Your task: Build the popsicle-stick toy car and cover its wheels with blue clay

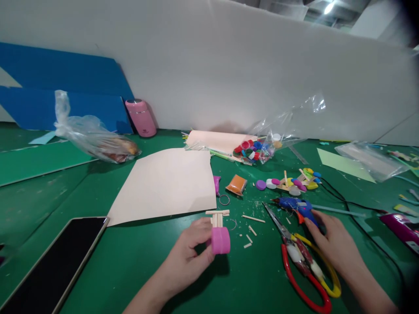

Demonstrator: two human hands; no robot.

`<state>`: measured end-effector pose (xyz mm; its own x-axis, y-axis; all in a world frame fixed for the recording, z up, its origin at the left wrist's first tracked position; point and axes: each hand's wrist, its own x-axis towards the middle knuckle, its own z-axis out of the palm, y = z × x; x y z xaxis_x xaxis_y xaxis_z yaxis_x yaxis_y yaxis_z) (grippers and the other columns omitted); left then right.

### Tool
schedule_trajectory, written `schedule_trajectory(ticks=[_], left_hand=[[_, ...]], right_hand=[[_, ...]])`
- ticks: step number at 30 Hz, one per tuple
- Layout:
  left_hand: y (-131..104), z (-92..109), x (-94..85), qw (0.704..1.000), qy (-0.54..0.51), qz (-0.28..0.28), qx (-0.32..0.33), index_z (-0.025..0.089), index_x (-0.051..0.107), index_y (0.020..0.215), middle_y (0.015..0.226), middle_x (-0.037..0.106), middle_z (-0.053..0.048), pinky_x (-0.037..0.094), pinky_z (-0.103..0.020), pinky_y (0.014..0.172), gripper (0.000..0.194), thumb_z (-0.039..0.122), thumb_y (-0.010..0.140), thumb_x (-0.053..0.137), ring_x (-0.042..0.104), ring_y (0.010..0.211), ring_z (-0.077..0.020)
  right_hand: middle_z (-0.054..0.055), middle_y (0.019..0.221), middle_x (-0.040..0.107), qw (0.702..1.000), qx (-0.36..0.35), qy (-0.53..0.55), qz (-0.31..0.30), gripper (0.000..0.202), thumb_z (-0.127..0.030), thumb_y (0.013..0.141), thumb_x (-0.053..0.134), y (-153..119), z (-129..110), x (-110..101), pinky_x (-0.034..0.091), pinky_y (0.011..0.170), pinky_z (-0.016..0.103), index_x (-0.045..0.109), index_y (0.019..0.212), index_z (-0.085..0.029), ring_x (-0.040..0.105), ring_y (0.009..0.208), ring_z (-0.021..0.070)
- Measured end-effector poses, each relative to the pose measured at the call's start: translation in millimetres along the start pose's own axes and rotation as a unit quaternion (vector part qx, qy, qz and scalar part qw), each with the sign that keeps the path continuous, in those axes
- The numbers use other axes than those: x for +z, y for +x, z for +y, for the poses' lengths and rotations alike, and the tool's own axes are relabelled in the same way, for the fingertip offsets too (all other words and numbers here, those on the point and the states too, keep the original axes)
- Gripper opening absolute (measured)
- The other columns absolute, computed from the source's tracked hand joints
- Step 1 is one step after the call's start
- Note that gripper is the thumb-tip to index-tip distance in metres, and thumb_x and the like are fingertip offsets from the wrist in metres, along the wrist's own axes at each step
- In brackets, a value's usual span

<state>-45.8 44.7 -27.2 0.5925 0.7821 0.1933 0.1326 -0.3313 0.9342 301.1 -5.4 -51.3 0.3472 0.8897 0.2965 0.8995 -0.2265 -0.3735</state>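
Between the thumb and fingers of my left hand (191, 248) is a small stick model (218, 220), built of short wooden sticks with pink bottle caps (221, 240) at its near end. It is held above the green table. My right hand (335, 237) is closed around the handle of a blue hot glue gun (296, 205), whose nozzle points left. A clear glue stick (337, 211) shows behind the gun. Scissors (294, 253) with red and yellow handles lie just left of my right hand. Short cut sticks (253, 218) are scattered between the hands.
A phone (55, 261) lies at the left, beside a cream paper sheet (166, 185). An orange packet (236, 185), coloured bottle caps (261, 185) and a bag of caps (255, 150) lie farther back. A pink flask (141, 118) stands by the wall. Black cable (347, 203) runs along the right.
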Motion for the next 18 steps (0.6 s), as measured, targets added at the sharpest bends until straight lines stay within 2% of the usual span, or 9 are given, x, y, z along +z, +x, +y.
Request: schedule_trajectory(ticks=[2,4,6,9,12,18], left_hand=[[-0.1,-0.1,-0.2,1.000,-0.010,-0.006,0.004,0.021,0.065,0.095,0.094,0.064,-0.006,0.039,-0.035,0.082,0.021,0.020,0.079,0.051,0.052,0.093,-0.0217],[0.1,0.5,0.1,0.999,-0.036,-0.017,0.000,0.021,0.066,0.095,0.095,0.065,-0.007,0.038,-0.036,0.083,0.021,0.022,0.080,0.051,0.052,0.095,-0.0225],[0.3,1.6,0.7,0.997,-0.079,-0.023,-0.013,0.020,0.067,0.092,0.091,0.066,-0.007,0.039,-0.036,0.083,0.019,0.024,0.079,0.053,0.053,0.093,-0.0230],[-0.6,2.4,2.2,0.984,-0.169,-0.027,-0.040,0.019,0.068,0.089,0.087,0.068,-0.008,0.042,-0.037,0.080,0.022,0.032,0.076,0.058,0.057,0.088,-0.0235],[-3.5,0.8,3.6,0.965,-0.251,-0.038,-0.062,0.019,0.068,0.093,0.088,0.068,-0.009,0.045,-0.037,0.077,0.029,0.038,0.072,0.061,0.059,0.085,-0.0235],[-7.4,-3.2,6.1,0.927,-0.356,-0.051,-0.102,0.018,0.068,0.092,0.092,0.068,-0.010,0.048,-0.038,0.076,0.026,0.031,0.071,0.065,0.061,0.086,-0.0242]], right_hand=[[0.014,0.096,0.057,0.999,-0.027,-0.027,0.012,0.041,-0.043,0.076,0.050,-1.6,-29.1,-4.8,0.044,0.077,0.047,0.056,0.102,-0.012,0.053,0.093,0.0309],[0.012,0.100,0.053,0.995,-0.092,0.036,0.021,0.034,-0.039,0.078,0.051,-5.3,-67.8,-8.8,0.042,0.082,0.043,0.053,0.103,-0.016,0.051,0.096,0.0266],[0.009,0.105,0.051,0.978,-0.169,0.115,-0.037,0.029,-0.034,0.078,0.052,-9.7,-107.5,-9.1,0.042,0.084,0.038,0.051,0.104,-0.021,0.050,0.099,0.0233],[0.008,0.101,0.052,0.952,-0.204,0.204,-0.105,0.026,-0.026,0.077,0.055,-13.6,-151.8,-2.9,0.044,0.080,0.034,0.052,0.102,-0.022,0.051,0.096,0.0215],[0.004,0.088,0.055,0.930,-0.196,0.273,-0.148,0.019,-0.020,0.075,0.056,-13.2,-171.0,4.8,0.046,0.069,0.027,0.055,0.095,-0.021,0.054,0.081,0.0172],[0.002,0.077,0.058,0.910,-0.193,0.333,-0.153,0.010,-0.019,0.077,0.053,-12.6,-173.5,9.3,0.044,0.063,0.025,0.061,0.083,-0.020,0.055,0.073,0.0149]])
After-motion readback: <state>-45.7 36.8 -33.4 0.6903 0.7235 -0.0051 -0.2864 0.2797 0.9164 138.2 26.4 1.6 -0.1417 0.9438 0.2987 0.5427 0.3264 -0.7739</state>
